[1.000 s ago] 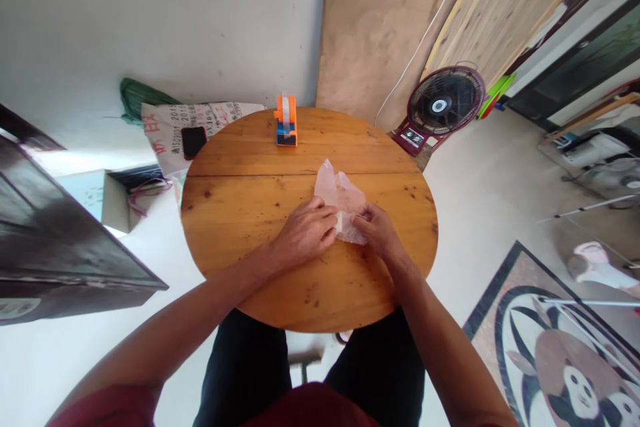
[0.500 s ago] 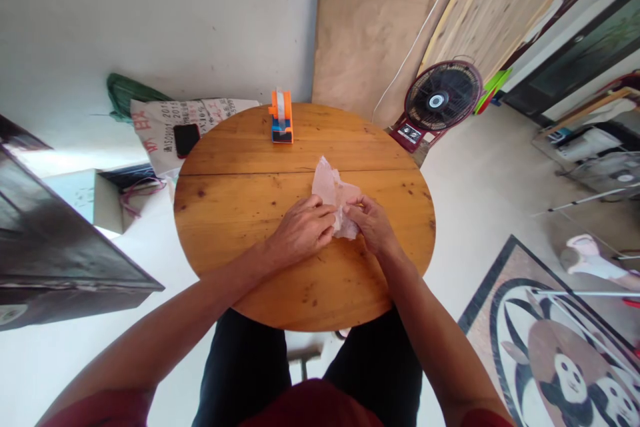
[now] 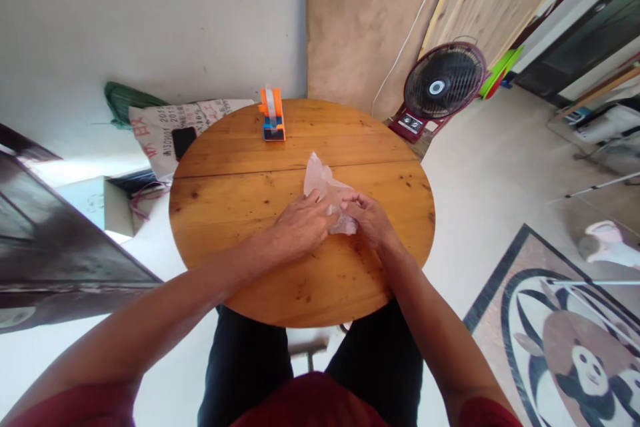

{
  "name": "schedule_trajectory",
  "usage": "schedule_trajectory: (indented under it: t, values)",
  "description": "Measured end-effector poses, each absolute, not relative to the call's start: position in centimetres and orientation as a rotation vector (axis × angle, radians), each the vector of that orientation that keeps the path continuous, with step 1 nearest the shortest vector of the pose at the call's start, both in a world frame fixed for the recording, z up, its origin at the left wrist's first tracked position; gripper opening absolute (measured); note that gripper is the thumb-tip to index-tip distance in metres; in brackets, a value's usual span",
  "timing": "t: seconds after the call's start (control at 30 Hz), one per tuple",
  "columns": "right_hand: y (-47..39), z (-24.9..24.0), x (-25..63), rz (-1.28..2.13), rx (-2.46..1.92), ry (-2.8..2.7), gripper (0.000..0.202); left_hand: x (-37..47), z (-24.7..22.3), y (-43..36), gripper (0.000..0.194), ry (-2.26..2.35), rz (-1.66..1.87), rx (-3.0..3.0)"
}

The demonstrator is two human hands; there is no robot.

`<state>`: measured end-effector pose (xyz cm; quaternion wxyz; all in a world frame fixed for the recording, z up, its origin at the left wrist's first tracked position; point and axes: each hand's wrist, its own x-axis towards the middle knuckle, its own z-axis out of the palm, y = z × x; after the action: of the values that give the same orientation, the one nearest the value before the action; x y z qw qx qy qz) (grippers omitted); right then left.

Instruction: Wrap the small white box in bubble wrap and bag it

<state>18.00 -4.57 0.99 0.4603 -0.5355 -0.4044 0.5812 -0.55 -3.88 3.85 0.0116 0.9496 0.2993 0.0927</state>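
Observation:
A crumpled, thin, whitish see-through plastic bag (image 3: pixel 317 177) lies on the round wooden table (image 3: pixel 230 207), one corner pointing away from me. My left hand (image 3: pixel 307 219) rests over its left side, fingers curled onto the film and partly hiding it. From the right, my right hand (image 3: pixel 367 213) pinches the bag's edge between thumb and fingers. Both hands are close together near the middle of the table, and the bag's centre is partly covered by them.
An orange and blue tape dispenser (image 3: pixel 273 115) stands at the table's far edge. Beyond the right far edge is a dark red fan (image 3: pixel 440 87). A black phone (image 3: pixel 184 143) lies on a printed sack (image 3: pixel 155 137) at the left. A wall (image 3: pixel 200 20) rises behind.
My left fingers have shifted slightly over the bag, while my right hand keeps its pinch. The whole view has turned a little, so the table and dispenser appear further left.

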Motion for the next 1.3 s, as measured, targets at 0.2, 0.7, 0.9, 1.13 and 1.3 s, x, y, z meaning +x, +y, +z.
schedule_trajectory:
  t: [0.2, 0.7, 0.9, 1.13, 1.3]
  values:
    - [-3.9, 1.9, 16.9, 1.385, -1.304, -1.167, 0.030, -1.0, 3.0, -4.2, 0.028, 0.987, 0.465, 2.853]
    - [-3.6, 6.1, 15.2, 1.447, -1.530, -1.508, 0.052, -1.8, 1.3, -5.2, 0.034, 1.136, 0.957, 2.346]
    - [-4.5, 6.5, 16.1, 1.453, -1.442, -1.604, 0.069, -2.2, 1.4, -5.4, 0.027, 1.080, 1.083, 2.137]
    - [-4.1, 6.0, 16.0, 1.249, -1.468, -1.911, 0.079, -0.8, 0.6, -5.0, 0.002, 1.213, 1.161, 2.046]
    - [-3.9, 6.6, 16.7, 1.280, -1.419, -1.959, 0.067, -0.7, 0.5, -5.1, 0.005, 1.230, 1.098, 2.075]
